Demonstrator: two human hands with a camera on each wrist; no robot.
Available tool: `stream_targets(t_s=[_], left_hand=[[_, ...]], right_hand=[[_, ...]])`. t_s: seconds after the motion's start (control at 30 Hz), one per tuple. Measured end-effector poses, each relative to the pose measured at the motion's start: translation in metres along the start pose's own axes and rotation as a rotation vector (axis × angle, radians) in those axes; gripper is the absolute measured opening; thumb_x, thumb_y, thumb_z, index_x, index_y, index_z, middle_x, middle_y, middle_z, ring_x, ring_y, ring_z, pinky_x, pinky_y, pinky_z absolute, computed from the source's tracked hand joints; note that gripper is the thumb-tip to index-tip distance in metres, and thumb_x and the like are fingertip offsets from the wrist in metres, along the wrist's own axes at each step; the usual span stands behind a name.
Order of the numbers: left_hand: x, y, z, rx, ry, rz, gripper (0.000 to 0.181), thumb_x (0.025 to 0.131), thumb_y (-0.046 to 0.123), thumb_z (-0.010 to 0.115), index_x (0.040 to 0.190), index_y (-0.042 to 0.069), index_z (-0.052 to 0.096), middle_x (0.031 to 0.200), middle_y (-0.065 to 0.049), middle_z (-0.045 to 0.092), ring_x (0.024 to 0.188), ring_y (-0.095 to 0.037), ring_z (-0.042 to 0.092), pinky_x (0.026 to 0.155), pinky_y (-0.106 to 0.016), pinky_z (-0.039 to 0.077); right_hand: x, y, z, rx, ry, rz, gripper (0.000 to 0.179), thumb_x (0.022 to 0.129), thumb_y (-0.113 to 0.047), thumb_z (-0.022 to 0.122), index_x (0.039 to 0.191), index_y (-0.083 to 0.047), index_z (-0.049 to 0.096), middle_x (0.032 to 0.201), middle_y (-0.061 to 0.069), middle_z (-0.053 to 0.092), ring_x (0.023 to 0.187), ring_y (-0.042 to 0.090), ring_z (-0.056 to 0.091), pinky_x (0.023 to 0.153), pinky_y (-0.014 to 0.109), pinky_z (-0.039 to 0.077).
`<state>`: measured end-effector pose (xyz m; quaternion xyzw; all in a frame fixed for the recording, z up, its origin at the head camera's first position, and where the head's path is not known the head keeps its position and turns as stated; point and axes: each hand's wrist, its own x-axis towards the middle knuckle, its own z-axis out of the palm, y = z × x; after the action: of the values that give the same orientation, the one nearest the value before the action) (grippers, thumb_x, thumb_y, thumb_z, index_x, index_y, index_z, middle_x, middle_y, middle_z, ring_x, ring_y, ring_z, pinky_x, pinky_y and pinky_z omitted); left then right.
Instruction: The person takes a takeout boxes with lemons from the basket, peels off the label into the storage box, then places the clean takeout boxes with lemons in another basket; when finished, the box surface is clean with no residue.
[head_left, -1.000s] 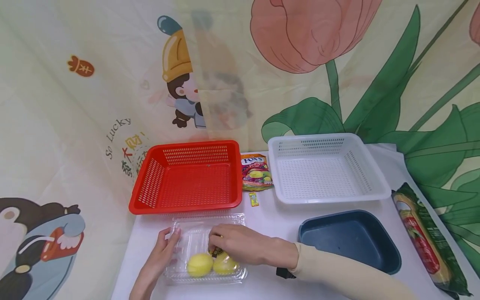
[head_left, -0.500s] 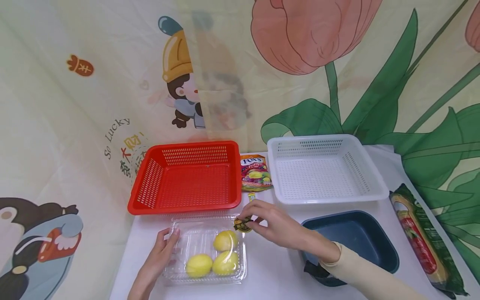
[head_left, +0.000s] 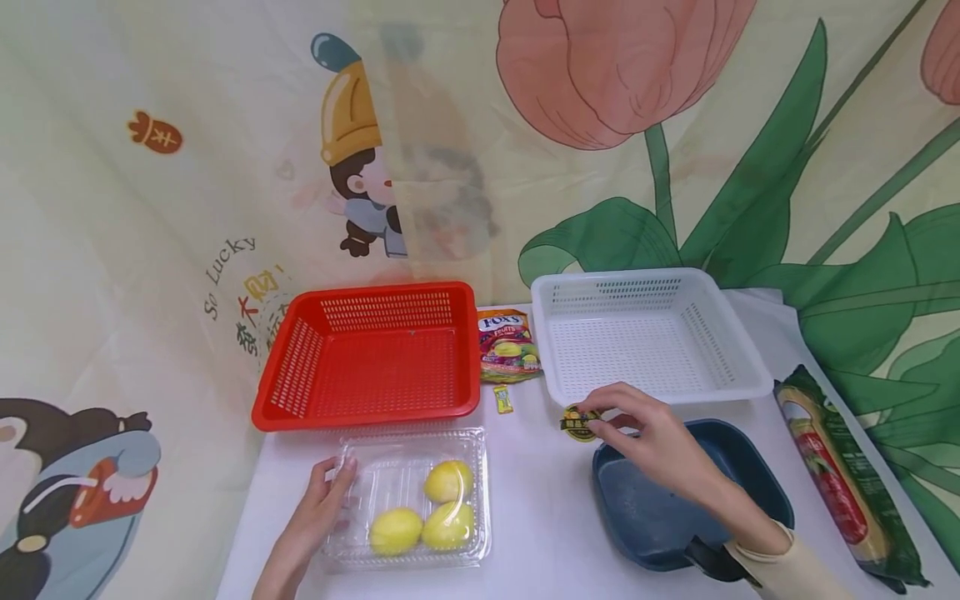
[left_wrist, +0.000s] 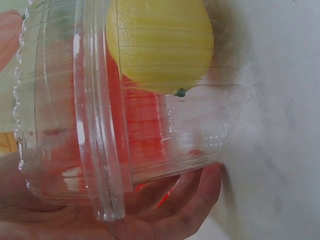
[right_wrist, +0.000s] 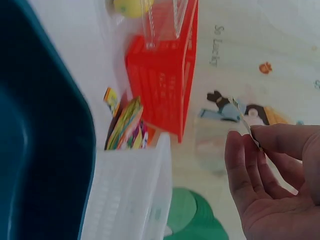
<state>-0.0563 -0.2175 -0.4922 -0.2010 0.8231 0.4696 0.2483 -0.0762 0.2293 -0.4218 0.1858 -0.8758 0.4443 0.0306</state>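
Observation:
A round black-and-gold sticker (head_left: 579,423) is pinched between the thumb and fingers of my right hand (head_left: 656,437), above the table by the white basket's front edge. In the right wrist view the sticker (right_wrist: 243,119) appears nearly edge-on, as a thin sheet. My left hand (head_left: 318,510) grips the left side of a clear plastic clamshell box (head_left: 360,537), thumb on the lid and fingers curled around the side, as the left wrist view shows. Three yellow lemons (head_left: 396,531) lie inside the box, towards its front and right. One lemon (left_wrist: 160,45) shows a small green tip through the ribbed wall.
Behind the box stands a red basket (head_left: 367,411). A white basket (head_left: 667,396) is at the back right, with a candy bag (head_left: 508,346) between them and one small wrapped candy (head_left: 503,399) in front. A dark blue basin (head_left: 622,500) lies under my right forearm; a long green-red packet (head_left: 847,475) lies far right.
My right hand has lifted away from the box's lid with the sticker and travelled right, now near the white basket. The lemon beneath it is uncovered. My left hand has stayed on the box.

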Motion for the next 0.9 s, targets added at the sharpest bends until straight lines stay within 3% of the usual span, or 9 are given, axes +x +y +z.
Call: stream_targets(t_s=[0.23,0.4,0.6,0.77,0.9], left_hand=[[-0.001,-0.001,0.0,0.002,0.001,0.002,0.1,0.094,0.079,0.035,0.154,0.002,0.012,0.154,-0.032,0.034,0.132,-0.049,0.046,0.101,-0.06,0.051],[0.0,0.001,0.0,0.005,0.006,-0.002,0.1,0.094,0.079,0.035,0.154,0.003,0.011,0.155,-0.032,0.033,0.134,-0.05,0.044,0.102,-0.06,0.05],[0.001,0.0,0.0,0.004,0.003,0.004,0.096,0.096,0.076,0.036,0.154,0.003,0.011,0.156,-0.031,0.032,0.136,-0.051,0.043,0.103,-0.06,0.05],[0.002,0.0,0.0,0.012,0.002,0.0,0.098,0.095,0.078,0.035,0.154,0.003,0.012,0.156,-0.031,0.033,0.135,-0.051,0.045,0.102,-0.06,0.05],[0.002,0.001,-0.001,0.012,-0.006,-0.014,0.103,0.092,0.082,0.035,0.154,0.003,0.012,0.156,-0.031,0.033,0.136,-0.051,0.043,0.103,-0.061,0.049]], right_hand=[[-0.024,0.017,-0.025,-0.057,0.052,0.065,0.027,0.093,-0.011,0.074,0.115,-0.028,0.072,0.115,-0.009,0.068,0.1,0.0,0.066,0.081,0.018,0.058],[-0.039,0.033,-0.039,-0.078,0.024,0.107,0.024,0.095,-0.015,0.072,0.116,-0.026,0.072,0.113,-0.007,0.069,0.096,0.004,0.069,0.078,0.018,0.058],[-0.058,0.053,-0.054,-0.073,-0.05,0.212,0.02,0.096,-0.018,0.07,0.116,-0.021,0.072,0.113,-0.001,0.07,0.096,0.004,0.069,0.08,0.018,0.058],[-0.066,0.073,-0.061,-0.052,-0.197,0.314,0.02,0.096,-0.017,0.07,0.116,-0.014,0.071,0.114,0.007,0.07,0.093,-0.002,0.065,0.078,0.018,0.058],[-0.069,0.089,-0.06,-0.064,-0.275,0.343,0.022,0.095,-0.013,0.07,0.116,-0.009,0.071,0.114,0.01,0.071,0.09,-0.002,0.064,0.079,0.018,0.058]])
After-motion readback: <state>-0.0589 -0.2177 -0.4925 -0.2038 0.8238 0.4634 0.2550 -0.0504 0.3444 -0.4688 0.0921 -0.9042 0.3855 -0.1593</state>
